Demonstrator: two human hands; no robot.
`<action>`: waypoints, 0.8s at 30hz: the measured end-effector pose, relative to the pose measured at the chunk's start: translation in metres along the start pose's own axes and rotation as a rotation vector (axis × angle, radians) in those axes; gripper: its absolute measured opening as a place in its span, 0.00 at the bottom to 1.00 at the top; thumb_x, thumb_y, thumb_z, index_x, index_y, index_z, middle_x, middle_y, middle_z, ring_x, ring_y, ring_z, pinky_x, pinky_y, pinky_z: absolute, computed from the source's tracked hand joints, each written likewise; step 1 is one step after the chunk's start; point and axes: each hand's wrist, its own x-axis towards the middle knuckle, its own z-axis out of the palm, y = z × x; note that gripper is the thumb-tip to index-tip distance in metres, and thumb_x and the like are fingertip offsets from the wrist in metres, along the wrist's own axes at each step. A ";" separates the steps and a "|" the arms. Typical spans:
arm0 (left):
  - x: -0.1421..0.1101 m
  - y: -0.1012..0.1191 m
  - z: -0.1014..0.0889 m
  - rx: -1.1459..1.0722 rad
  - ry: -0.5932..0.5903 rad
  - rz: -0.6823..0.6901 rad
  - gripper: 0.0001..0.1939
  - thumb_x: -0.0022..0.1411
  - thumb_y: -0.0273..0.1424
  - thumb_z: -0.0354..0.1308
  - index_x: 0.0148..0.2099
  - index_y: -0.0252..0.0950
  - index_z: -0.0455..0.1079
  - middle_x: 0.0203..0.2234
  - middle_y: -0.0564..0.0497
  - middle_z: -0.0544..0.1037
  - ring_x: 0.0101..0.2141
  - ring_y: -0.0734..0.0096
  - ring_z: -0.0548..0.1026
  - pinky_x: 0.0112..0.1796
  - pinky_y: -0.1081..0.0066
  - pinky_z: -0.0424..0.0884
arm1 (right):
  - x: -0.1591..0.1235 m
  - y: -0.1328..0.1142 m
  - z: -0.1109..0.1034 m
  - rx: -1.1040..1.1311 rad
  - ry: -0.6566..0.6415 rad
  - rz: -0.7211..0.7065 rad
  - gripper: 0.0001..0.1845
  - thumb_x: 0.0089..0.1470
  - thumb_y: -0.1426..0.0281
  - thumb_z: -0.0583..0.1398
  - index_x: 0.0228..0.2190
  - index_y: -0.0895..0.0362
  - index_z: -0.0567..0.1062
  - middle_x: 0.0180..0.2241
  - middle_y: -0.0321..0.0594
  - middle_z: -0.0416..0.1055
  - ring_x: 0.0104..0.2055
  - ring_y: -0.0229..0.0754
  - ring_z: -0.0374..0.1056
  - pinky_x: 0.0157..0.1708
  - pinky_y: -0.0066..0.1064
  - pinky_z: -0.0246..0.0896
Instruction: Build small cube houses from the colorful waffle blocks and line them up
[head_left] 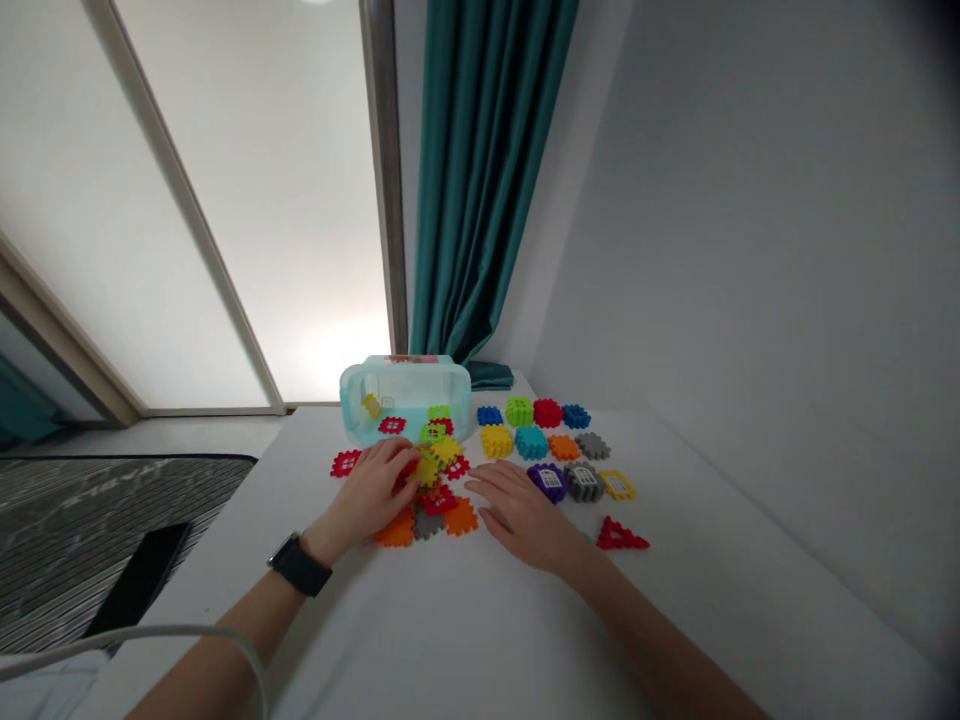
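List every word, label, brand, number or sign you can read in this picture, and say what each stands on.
No text can be read.
Reddish label on the pale-blue bin: too small and blurred.
Plastic pieces, wristwatch: no readable markings.

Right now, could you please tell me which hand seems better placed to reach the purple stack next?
Probably the right hand: it is beside the purple stack, while the left hand is farther off, at the loose yellow pieces.
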 end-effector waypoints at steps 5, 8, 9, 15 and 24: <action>-0.030 -0.032 -0.007 0.001 0.041 -0.045 0.13 0.68 0.34 0.52 0.52 0.41 0.72 0.49 0.45 0.76 0.50 0.55 0.74 0.52 0.52 0.70 | 0.014 -0.019 0.015 0.052 -0.066 -0.010 0.24 0.59 0.76 0.57 0.57 0.55 0.70 0.55 0.48 0.73 0.58 0.51 0.67 0.60 0.49 0.63; -0.046 -0.045 -0.006 -0.003 0.115 -0.096 0.13 0.68 0.33 0.52 0.50 0.41 0.74 0.47 0.45 0.78 0.49 0.56 0.75 0.52 0.53 0.70 | 0.024 -0.026 0.026 0.078 -0.087 0.023 0.24 0.60 0.74 0.58 0.57 0.54 0.70 0.57 0.49 0.71 0.61 0.51 0.65 0.61 0.48 0.62; -0.049 -0.048 -0.006 -0.018 0.134 -0.118 0.13 0.68 0.32 0.52 0.49 0.41 0.74 0.46 0.45 0.78 0.49 0.56 0.75 0.52 0.54 0.71 | 0.027 -0.027 0.029 0.085 -0.091 0.035 0.23 0.61 0.74 0.58 0.57 0.54 0.70 0.58 0.49 0.70 0.62 0.51 0.64 0.62 0.48 0.62; -0.056 -0.051 -0.008 -0.105 0.169 -0.164 0.12 0.68 0.33 0.52 0.49 0.40 0.74 0.45 0.45 0.78 0.48 0.58 0.75 0.50 0.56 0.73 | 0.046 -0.036 0.047 0.105 -0.067 0.124 0.22 0.62 0.72 0.57 0.58 0.54 0.69 0.61 0.49 0.66 0.65 0.52 0.60 0.64 0.51 0.58; -0.054 -0.031 0.009 -0.115 0.131 -0.110 0.12 0.62 0.29 0.57 0.48 0.40 0.74 0.46 0.44 0.77 0.49 0.56 0.75 0.52 0.54 0.72 | 0.034 -0.036 0.078 0.183 0.012 0.085 0.28 0.58 0.80 0.55 0.59 0.52 0.67 0.59 0.48 0.67 0.63 0.51 0.62 0.63 0.51 0.60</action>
